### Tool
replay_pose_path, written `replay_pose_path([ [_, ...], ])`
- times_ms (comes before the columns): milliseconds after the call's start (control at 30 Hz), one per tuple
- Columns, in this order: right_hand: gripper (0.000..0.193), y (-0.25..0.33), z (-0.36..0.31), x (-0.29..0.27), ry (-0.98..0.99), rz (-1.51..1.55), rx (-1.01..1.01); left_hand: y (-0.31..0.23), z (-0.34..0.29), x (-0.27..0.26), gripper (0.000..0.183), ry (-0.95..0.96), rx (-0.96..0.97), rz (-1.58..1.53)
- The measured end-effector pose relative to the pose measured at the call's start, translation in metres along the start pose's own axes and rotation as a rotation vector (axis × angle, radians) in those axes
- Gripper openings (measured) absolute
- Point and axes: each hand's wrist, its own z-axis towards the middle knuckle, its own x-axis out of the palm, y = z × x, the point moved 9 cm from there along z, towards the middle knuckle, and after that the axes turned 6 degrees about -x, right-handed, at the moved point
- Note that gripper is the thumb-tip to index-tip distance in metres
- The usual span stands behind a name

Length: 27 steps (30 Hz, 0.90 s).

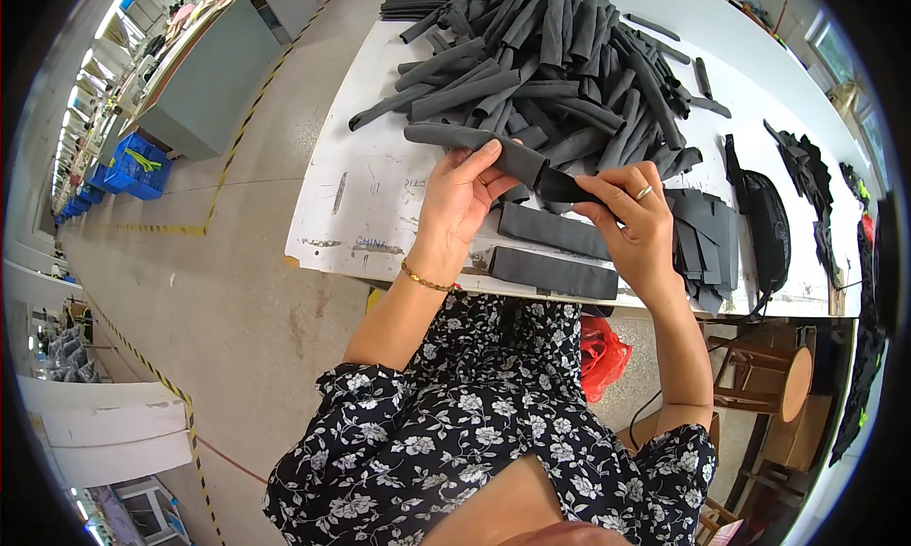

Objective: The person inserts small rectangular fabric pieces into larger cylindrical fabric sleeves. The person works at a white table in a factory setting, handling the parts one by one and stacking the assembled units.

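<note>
My left hand (465, 193) is closed around a dark grey fabric tube (438, 135), thumb on top, holding it above the table's front part. At the tube's right end, my right hand (634, 214) pinches a flat black piece (560, 186) between thumb and fingers. That piece meets the tube's open end; how far it reaches inside is hidden. Under and beside my hands lie two flat dark strips, one nearer me (555, 274) and one behind it (546, 227). To the right of my right hand is a stack of flat dark grey pieces (704, 240).
A large heap of dark fabric tubes (560, 72) covers the back of the white table (327, 195). A black pouch-like item (765, 228) with a cord lies at the right. Below stand a wooden stool (795, 385) and a red bag (600, 356). Blue crates (138, 171) stand across the aisle.
</note>
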Motion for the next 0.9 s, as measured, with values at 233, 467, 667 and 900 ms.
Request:
replay_pose_path([
  [233,0.035,0.006,0.002,-0.002,-0.052,-0.137,-0.102,0.005,-0.008,0.012,0.030,0.033,-0.039,0.028],
  [467,0.049,0.026,0.000,0.009,-0.083,-0.342,-0.175,0.002,-0.032,0.044,0.042,0.068,0.129,0.060],
  [667,0.065,0.041,-0.001,0.017,-0.063,-0.155,-0.076,0.005,-0.041,0.085,0.033,0.421,0.261,0.139],
  [900,0.048,0.028,-0.022,0.022,0.024,-0.044,-0.077,0.016,-0.036,0.084,0.024,0.467,0.267,0.002],
])
